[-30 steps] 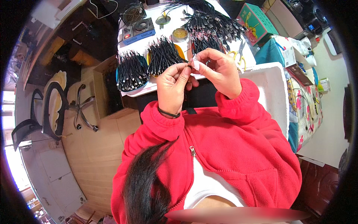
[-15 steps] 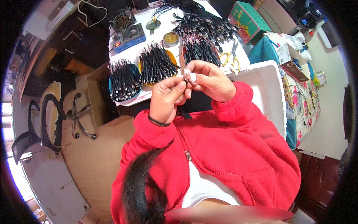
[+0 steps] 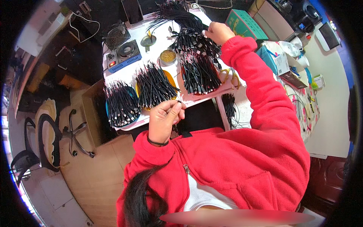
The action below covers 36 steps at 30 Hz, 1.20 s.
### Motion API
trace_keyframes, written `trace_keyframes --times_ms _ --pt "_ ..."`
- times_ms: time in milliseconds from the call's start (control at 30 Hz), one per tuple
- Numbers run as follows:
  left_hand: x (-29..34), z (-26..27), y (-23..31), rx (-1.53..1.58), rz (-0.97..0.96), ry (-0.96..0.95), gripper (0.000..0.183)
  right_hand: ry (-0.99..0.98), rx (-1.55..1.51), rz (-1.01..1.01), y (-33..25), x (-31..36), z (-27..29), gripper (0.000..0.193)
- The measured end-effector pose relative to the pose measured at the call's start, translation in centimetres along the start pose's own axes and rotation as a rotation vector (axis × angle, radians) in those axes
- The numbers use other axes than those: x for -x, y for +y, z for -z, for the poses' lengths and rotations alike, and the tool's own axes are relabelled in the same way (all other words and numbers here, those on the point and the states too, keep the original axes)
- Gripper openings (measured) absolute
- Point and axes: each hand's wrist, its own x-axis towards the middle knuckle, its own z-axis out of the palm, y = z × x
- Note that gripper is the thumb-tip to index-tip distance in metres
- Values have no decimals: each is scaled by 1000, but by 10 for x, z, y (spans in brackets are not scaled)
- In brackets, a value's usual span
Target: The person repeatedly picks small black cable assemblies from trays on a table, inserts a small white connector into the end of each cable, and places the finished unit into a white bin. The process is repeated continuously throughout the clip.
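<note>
To me the black cables (image 3: 200, 77) look like smooth plastic, their plugs (image 3: 121, 116) bare, shiny metal. The red jacket (image 3: 230, 160) is matt, fuzzy fleece with a metal zip (image 3: 186, 168). Across the room, the chair base (image 3: 71, 133) gleams like chrome on a dull, wood-look floor (image 3: 102, 170). The green box (image 3: 245, 24) seems printed card, and the dark red panel (image 3: 332, 177) looks like glossy wood.

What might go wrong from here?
1. The right hand is at the cable heap, where strands overlap; pulling one could drag or tangle others.
2. The right sleeve passes close to the scissors near the table edge; it might knock them.
3. The blue unit has its red light lit; if hot, it could harm the nearby middle bundle.
</note>
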Motion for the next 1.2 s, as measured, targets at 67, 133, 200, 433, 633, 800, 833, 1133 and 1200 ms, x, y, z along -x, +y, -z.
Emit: trace_keyframes --times_ms 67,133,200,433,633,800,833,1133,1200 --pt "0 2 -2 3 -1 13 17 -167 27 13 7 -16 -15 35" --pt "1 6 -2 17 -22 29 18 -87 21 114 11 -15 -17 32" --pt "2 8 -2 11 -48 57 18 -79 -94 95 12 -3 -3 31" --pt "-29 -10 -10 386 95 -99 18 -204 -1131 37 -17 145 63 25" --pt "-89 -42 3 512 181 -281 18 -463 -779 436 -61 288 62 20" --pt "-90 -43 46 200 -119 -135 17 -654 -724 638 -58 311 -2 20" --pt "-80 -40 54 138 -202 -147 17 -643 -658 597 -60 310 -16 21" --pt "83 -25 35 -291 -17 -449 15 -500 -1612 488 -93 245 16 26" --pt "97 -32 17 -357 -148 -498 13 -480 -1580 542 -109 249 30 24"
